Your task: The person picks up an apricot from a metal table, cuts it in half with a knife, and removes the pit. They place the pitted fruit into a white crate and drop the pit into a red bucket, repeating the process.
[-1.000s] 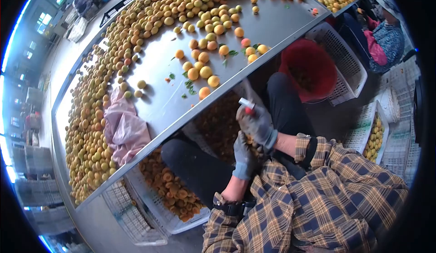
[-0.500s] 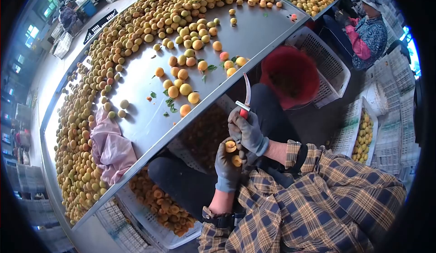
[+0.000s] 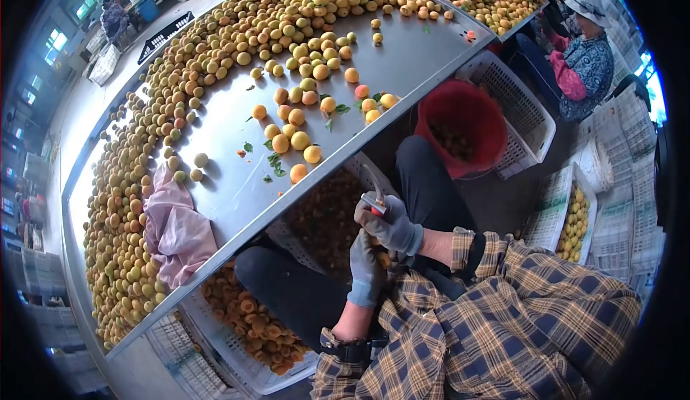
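My right hand (image 3: 394, 229), in a grey glove, is closed round the red handle of a curved knife (image 3: 374, 183), whose blade points up. Just below it, my left hand (image 3: 367, 269), gloved too, is curled round a cut apricot (image 3: 386, 258). Most of that fruit is hidden by the gloves, which touch or overlap. Beneath the hands, a crate holds dark cut pieces (image 3: 327, 213). By my left knee, a white crate (image 3: 284, 381) is filled with halved apricots (image 3: 251, 326).
A metal table (image 3: 230, 112) carries many whole apricots (image 3: 215, 55), loose leaves and a pink cloth (image 3: 175, 227) near its edge. To the right stand a red bucket (image 3: 496, 141), white crates (image 3: 544, 130) and a seated person (image 3: 586, 62) in a hat.
My right hand has moved down and left, over the left hand, with the knife tilting left. The apricot halves that lay open in my left hand are now mostly covered.
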`<control>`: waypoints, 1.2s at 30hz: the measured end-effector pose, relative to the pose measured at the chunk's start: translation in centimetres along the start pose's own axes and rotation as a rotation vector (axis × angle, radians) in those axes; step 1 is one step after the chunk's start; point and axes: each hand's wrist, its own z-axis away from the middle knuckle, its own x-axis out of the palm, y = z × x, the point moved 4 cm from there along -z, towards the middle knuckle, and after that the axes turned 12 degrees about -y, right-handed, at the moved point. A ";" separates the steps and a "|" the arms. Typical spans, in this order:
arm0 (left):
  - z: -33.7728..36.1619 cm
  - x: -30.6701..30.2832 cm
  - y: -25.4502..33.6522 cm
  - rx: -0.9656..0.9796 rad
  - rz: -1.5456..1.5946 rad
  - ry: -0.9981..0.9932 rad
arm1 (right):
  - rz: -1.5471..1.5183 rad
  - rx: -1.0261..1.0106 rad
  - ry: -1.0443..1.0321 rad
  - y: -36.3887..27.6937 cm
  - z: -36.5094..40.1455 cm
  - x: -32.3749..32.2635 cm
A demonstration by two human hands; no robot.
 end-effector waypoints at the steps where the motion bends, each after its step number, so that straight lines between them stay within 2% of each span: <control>1: 0.3 0.2 1.2 0.131 -0.250 0.013 | 0.063 -0.009 -0.055 -0.2 0.0 0.3; 2: 0.6 0.4 2.1 0.259 -0.501 0.026 | 0.089 -0.026 -0.100 -0.2 0.1 0.8; 3: 0.6 0.4 2.1 0.258 -0.503 0.026 | 0.087 -0.026 -0.099 -0.1 0.0 1.0; 5: 0.9 0.4 2.1 0.364 -0.946 0.146 | 0.186 -0.156 -0.202 -0.6 -0.2 1.9; 6: 0.5 0.1 1.8 0.318 -0.922 0.147 | 0.153 -0.213 -0.106 -0.4 -0.4 1.7; 7: 0.5 0.1 1.5 0.315 -0.922 0.144 | 0.152 -0.210 -0.103 -0.1 -0.3 1.8; 9: 0.4 -0.3 0.1 0.089 -0.025 0.126 | -0.501 0.195 0.173 2.3 0.0 0.9; 10: 0.2 -1.0 -1.9 -0.072 0.174 0.135 | -0.729 0.186 0.173 2.7 -0.4 0.7; 13: 0.5 -0.4 -1.1 -0.042 0.231 0.107 | -0.865 0.266 0.288 2.9 -0.5 0.3; 15: 0.3 0.1 -1.4 -0.017 0.251 0.087 | -0.872 0.303 0.222 3.0 -0.1 0.5; 17: 0.0 0.1 -1.8 0.012 0.266 0.065 | -0.120 -0.054 0.082 2.0 -0.5 1.3; 18: 0.0 -0.2 -1.1 0.130 -0.063 0.111 | -0.009 -0.040 -0.125 1.5 -0.2 1.5; 19: 0.2 -0.2 -0.5 0.248 -0.391 0.153 | -0.010 -0.039 -0.117 1.5 -0.2 1.6; 20: 0.2 -0.2 -0.7 0.244 -0.393 0.146 | -0.158 0.018 -0.004 1.8 -0.3 1.4; 21: 0.3 0.1 0.0 0.155 -0.207 0.141 | -0.306 0.075 0.108 2.3 -0.1 1.2; 23: 0.7 1.3 1.3 -0.027 0.169 0.140 | -0.803 0.361 0.220 4.1 -0.1 0.3; 25: 0.8 1.4 1.7 -0.055 0.151 0.204 | -0.906 0.386 0.244 4.5 -0.1 -0.1; 27: 0.7 1.8 0.6 -0.268 0.621 0.018 | -0.943 0.403 0.238 4.8 -0.2 -0.2; 31: 0.7 2.3 0.5 -0.354 0.662 0.030 | -1.070 0.426 0.212 5.2 -0.4 -0.1; 33: 0.8 2.8 0.9 -0.389 0.844 -0.094 | -1.085 0.430 0.186 5.4 -0.3 -0.2; 36: 0.8 3.2 1.7 -0.395 0.896 -0.132 | -1.183 0.422 0.155 5.9 -0.3 -0.3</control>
